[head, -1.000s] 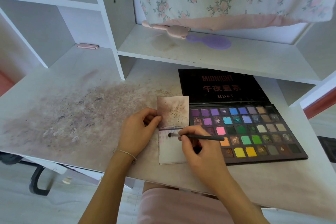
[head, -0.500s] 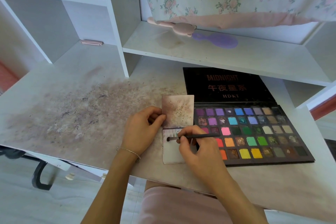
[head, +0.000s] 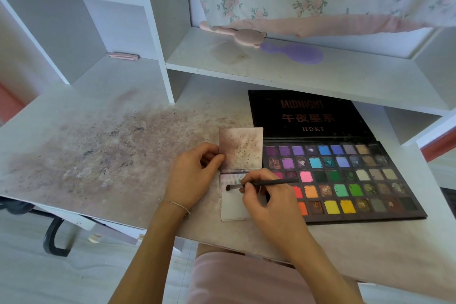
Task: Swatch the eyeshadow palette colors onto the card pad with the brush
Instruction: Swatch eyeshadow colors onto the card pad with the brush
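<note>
Brush (head: 261, 183) tip shifted a bit lower on pad (head: 234, 207) vs 1 s back, now under the top row of swatches; hands otherwise in same spots. Right hand (head: 269, 202) closed on brush in a pencil grip, handle running left-right, bristles pointing left, dark tip touching or just over the page near its left edge, can't tell which. Left hand (head: 195, 175) pinching the flipped-up cover (head: 241, 148), fingers curled, thumb on cover's left edge. Pad flat on desk (head: 98, 155), touching palette (head: 345, 180) left edge. Key relation: bare page lies below the tip, pans lie right of right hand, so next reload means swinging right along the brush axis. Right hand nearer palette; left stays as anchor, probably. Only 1 row of swatches showing, so early in task.
</note>
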`<state>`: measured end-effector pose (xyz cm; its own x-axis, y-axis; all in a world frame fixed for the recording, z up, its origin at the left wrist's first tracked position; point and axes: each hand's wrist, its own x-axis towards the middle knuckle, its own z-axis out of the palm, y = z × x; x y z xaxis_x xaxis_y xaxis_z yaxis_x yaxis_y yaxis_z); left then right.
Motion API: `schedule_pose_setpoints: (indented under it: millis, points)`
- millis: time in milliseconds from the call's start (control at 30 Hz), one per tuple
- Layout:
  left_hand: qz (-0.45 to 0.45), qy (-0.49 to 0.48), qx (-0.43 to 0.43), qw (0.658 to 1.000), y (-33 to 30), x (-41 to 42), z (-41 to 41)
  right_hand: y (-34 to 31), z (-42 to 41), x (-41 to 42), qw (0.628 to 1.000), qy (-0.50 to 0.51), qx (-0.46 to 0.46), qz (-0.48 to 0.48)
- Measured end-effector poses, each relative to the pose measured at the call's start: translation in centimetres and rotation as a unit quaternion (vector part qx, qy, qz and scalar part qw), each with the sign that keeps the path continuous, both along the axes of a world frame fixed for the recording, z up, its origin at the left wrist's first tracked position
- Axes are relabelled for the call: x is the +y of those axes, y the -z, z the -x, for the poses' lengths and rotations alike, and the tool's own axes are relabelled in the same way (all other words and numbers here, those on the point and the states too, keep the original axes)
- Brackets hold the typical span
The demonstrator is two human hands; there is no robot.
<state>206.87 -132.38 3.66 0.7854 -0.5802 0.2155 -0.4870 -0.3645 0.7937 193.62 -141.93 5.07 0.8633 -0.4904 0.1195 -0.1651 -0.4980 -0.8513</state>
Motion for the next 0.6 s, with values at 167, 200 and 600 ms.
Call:
schedule_pose_setpoints:
  millis: [167, 200, 600]
  points:
    - [-0.002, 0.002, -0.002, 1.0, 0.06, 0.03, -0.02, 0.1, 0.05, -0.05, 1.0, -0.002, 0.002, 0.002]
    - [-0.004, 0.001, -0.002, 1.0, 0.07, 0.01, -0.03, 0.12, 0.05, -0.05, 1.0, -0.001, 0.004, 0.001]
    - [-0.008, -0.004, -0.004, 1.0, 0.04, -0.02, -0.03, 0.19, 0.02, -0.09, 1.0, 0.0, -0.006, 0.002]
